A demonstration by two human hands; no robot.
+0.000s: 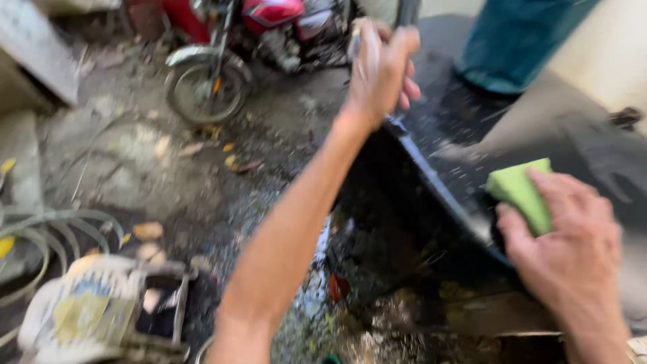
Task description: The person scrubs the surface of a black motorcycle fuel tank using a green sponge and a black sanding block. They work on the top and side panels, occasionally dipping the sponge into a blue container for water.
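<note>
right hand (569,249), closest to the lens, is closed over a green sponge (522,192), fingers on top and thumb beneath, pressing it flat against a wet black panel (445,168). holding it that way puts the sponge's broad face on the surface, which suits scrubbing. only the upper end of the sponge shows beyond the fingertips; it is a bright, pale green block with squared edges, and its lower part is hidden under the hand.

up and to the left of that grip, the left hand (381,67) is wrapped tight around the panel's top edge, arm stretched out, apparently to keep the piece tilted and steady against the push of the sponge. what exactly the fingers close on is blurred.

the panel runs as a slanted dark sheet from the left-hand grip down to the sponge. it is glossy, speckled with droplets or suds, with a bluish sheen along its rim.

beyond the left hand stands a red motorcycle (229,47), front wheel on muddy, leaf-strewn ground (168,175). far to the right of that grip a person's teal trouser leg (519,40) shows. well below and left of both hands lies a worn pale sack (81,310) beside coiled hose.
</note>
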